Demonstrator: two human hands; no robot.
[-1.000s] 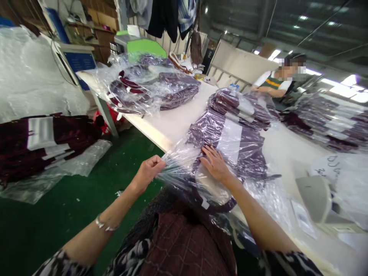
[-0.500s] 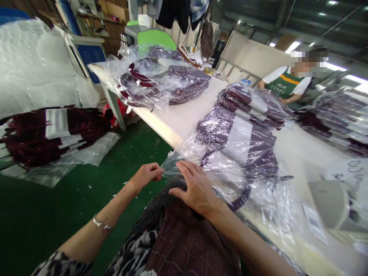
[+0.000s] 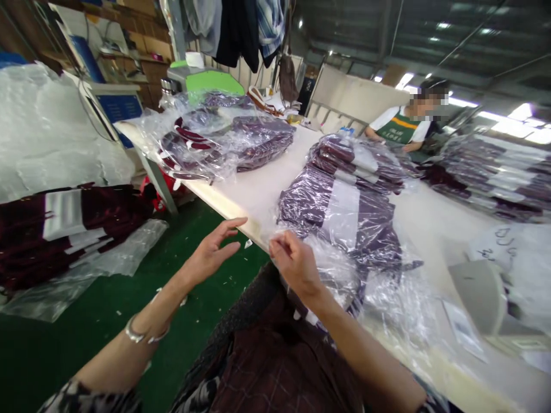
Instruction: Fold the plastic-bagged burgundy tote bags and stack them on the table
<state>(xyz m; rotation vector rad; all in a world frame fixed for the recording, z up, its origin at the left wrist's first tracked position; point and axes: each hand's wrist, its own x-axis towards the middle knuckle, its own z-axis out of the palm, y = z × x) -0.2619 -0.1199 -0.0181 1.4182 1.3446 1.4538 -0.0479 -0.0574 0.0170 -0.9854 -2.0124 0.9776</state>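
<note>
Left hand point(image 3: 215, 248) released plastic bag point(image 3: 340, 244), grip spread, empty; right hand point(image 3: 297, 261) pinches it; handwriting point(image 3: 501, 233) illegible.

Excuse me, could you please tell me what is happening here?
A person is working at a white table, on a dark purple fabric bundle in a shiny clear plastic bag. The right hand is curled at the bag's loose near end; whether it grips the film is hard to tell. The left hand is open beside the table edge, apparently empty. More bagged dark bundles lie on the table; a co-worker in a green apron is behind.
</note>
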